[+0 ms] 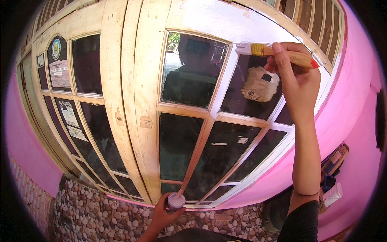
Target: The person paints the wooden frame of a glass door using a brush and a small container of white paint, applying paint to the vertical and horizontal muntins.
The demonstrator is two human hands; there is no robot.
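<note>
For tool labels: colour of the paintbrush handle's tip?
Red handle tip, clearest in head view.

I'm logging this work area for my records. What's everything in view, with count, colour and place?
Paintbrush: one, yellow ferrule, red-tipped wooden handle, upper right
Paint cup: one, pale lilac, bottom centre
Glazed panels: two, cream, right one partly white, centre and left
Glass panes: many, dark, within both panels
Torn paper patch: one, beige, pane below brush
Paper labels: several, mostly white, left panel
Slats: several, brown, top right
Walls: two stretches, pink, both sides
Pebble-patterned floor: one, brown-grey, bottom
Tub: one, white, lower right
Sleeve: one, black, lower right
Right hand: one, bare, holding paintbrush
Left hand: one, bare, holding cup
</note>
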